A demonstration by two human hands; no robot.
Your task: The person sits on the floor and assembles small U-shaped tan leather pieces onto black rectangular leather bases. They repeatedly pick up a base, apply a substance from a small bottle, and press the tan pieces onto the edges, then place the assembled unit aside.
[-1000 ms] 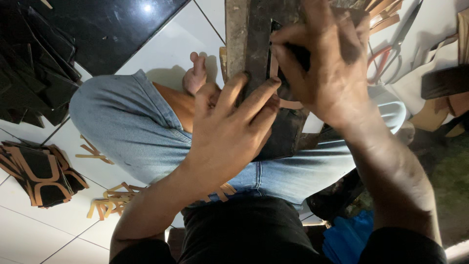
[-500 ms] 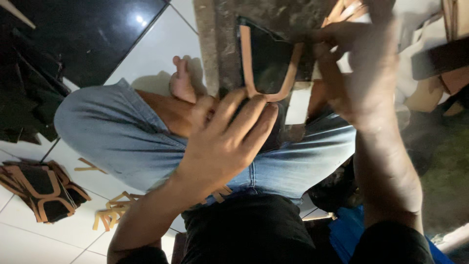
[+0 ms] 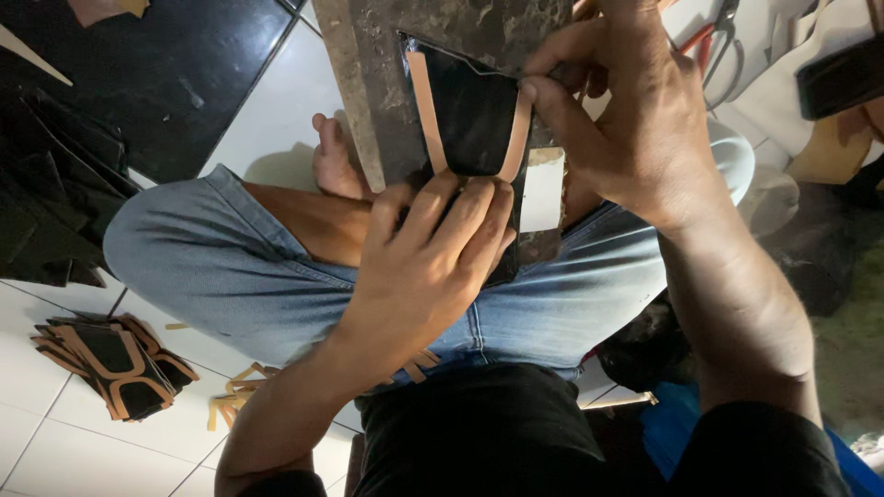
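Head view: glossy black tan-edged leather piece [image 3: 471,115], left hand [image 3: 433,267] flat, open on it, right hand [image 3: 626,120] pinching its edge

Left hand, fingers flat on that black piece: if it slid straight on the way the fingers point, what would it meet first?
The left hand points up the black piece toward the right hand. It would probably meet those fingertips pinching the tan strip first, though depth is unclear.

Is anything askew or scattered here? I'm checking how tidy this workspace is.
Loose tan strips lie scattered on the floor tiles by the knee. The black piece under both hands lies flat on the slab.
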